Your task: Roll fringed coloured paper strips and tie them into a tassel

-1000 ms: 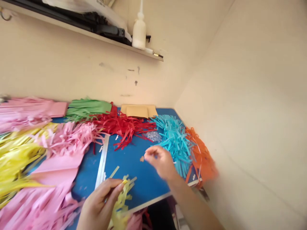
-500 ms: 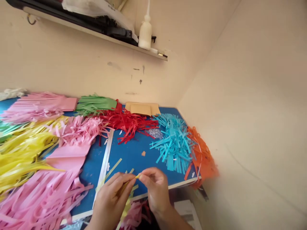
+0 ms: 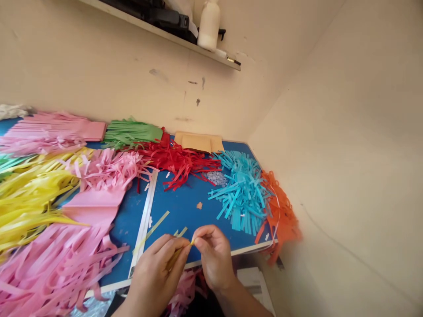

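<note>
Both of my hands meet low in the middle, over the near edge of the blue table [image 3: 185, 200]. My left hand [image 3: 163, 266] is closed around a thin yellow paper strip [image 3: 192, 242], partly hidden in the palm. Thumb and forefinger of my right hand [image 3: 214, 255] pinch the strip's tip, so a short bit shows between both sets of fingertips. Just beyond them, loose pale yellow strips [image 3: 158, 225] lie on the table. Pink fringed paper [image 3: 66, 268] lies left of my left hand; blue fringed paper [image 3: 243, 193] is beyond my right hand.
Yellow fringe [image 3: 36, 198], green fringe [image 3: 132, 133] and red fringe [image 3: 178, 160] cover the left and back. Orange fringe [image 3: 280, 215] hangs over the right edge. Brown paper pieces [image 3: 198, 142] lie by the wall. A shelf [image 3: 185, 39] above holds a white bottle [image 3: 209, 26].
The camera view has tilted down slightly, so the shelf sits higher. My hands keep their pinch on the yellow strip, with fingertips still close together.
</note>
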`<state>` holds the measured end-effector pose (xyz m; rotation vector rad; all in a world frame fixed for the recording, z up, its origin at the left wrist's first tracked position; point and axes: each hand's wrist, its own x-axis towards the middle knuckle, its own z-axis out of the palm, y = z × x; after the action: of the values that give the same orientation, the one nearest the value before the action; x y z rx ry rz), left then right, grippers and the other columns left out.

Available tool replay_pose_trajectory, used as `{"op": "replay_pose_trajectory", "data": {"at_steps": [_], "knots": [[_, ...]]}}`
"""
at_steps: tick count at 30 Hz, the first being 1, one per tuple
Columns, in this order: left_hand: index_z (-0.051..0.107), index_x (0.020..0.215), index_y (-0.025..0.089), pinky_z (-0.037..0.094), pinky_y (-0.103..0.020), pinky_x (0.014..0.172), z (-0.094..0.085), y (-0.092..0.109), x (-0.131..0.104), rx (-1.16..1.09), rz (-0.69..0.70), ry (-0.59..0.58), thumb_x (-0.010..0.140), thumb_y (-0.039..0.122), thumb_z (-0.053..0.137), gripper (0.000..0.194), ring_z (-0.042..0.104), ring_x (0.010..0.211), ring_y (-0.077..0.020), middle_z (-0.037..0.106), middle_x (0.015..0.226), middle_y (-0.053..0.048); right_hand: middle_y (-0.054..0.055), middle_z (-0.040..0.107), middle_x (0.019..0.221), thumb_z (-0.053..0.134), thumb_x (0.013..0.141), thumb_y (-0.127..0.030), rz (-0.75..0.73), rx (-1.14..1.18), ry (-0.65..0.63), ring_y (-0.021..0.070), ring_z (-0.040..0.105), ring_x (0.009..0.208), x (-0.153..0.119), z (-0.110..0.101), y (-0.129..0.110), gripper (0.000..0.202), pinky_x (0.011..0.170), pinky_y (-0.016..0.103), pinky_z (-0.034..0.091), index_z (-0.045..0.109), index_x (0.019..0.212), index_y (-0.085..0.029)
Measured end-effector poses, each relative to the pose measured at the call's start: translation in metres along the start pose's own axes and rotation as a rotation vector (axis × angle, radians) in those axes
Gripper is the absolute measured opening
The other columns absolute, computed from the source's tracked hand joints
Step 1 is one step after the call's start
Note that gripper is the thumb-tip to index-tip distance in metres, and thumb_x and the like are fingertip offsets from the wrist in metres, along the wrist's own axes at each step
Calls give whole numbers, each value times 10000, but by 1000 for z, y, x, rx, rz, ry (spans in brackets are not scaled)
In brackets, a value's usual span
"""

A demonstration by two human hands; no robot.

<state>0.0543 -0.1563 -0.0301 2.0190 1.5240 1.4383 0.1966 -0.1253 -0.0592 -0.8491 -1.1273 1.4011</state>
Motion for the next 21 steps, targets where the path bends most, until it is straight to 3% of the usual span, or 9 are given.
{"op": "replay_pose_trajectory", "data": {"at_steps": [7,13,21], "knots": [[668,872,217,511,-148,584,-2,-2,3,-12,5,1,934,248,531,154,651,615,-91,663,705,13,17,683,819,747,825,-277,-30,-13,-7,160,636,790,-4,1,-1,90,774,271,502,688,835,-210],[669,881,228,515,-140,611,3,-1,1,12,25,-1,935,247,535,146,649,617,-81,654,703,24,-7,680,770,756,812,-228,-103,-109,128,138,637,743,-5,-2,3,71,739,234,509,689,793,-213],[674,823,231,500,-119,560,3,-1,8,-54,-15,-38,919,242,554,154,644,573,-68,659,664,36,-24,681,803,741,827,-181,-150,-97,74,118,638,777,-6,-5,5,71,754,203,504,698,837,-237]]}}
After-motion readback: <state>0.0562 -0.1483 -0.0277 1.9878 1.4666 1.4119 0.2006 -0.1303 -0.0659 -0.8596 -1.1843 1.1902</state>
